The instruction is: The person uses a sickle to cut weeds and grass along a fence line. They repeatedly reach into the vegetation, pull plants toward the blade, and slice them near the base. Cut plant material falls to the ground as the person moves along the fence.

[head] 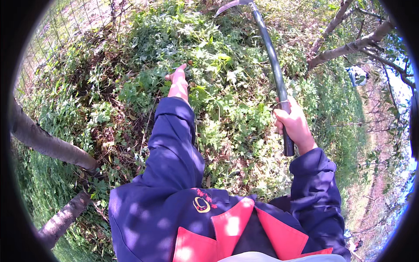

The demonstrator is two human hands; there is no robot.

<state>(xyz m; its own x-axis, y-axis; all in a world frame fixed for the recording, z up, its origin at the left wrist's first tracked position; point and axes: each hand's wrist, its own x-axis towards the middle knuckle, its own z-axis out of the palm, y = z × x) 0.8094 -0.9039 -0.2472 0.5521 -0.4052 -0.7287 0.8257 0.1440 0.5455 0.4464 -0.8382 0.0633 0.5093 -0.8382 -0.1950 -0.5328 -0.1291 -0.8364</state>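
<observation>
My right hand [292, 121] is closed around the lower end of a long, dark, slightly curved handle. The handle belongs to a sickle [273, 55], whose curved metal blade lies at the top of the view, pointing left. My left hand [178, 78] reaches forward into leafy green weeds [203, 49], with thumb and fingers partly spread. Leaves hide some of its fingers, and whether it touches any stems cannot be told. Both arms are in dark blue sleeves with turned-back cuffs.
Tree trunks [52, 144] rise at the left. Bare branches [353, 46] reach in from the upper right. A wire fence [65, 29] stands at the upper left. Grass and a dirt strip [376, 131] run along the right, with a blue and white item [356, 76] beyond the branches.
</observation>
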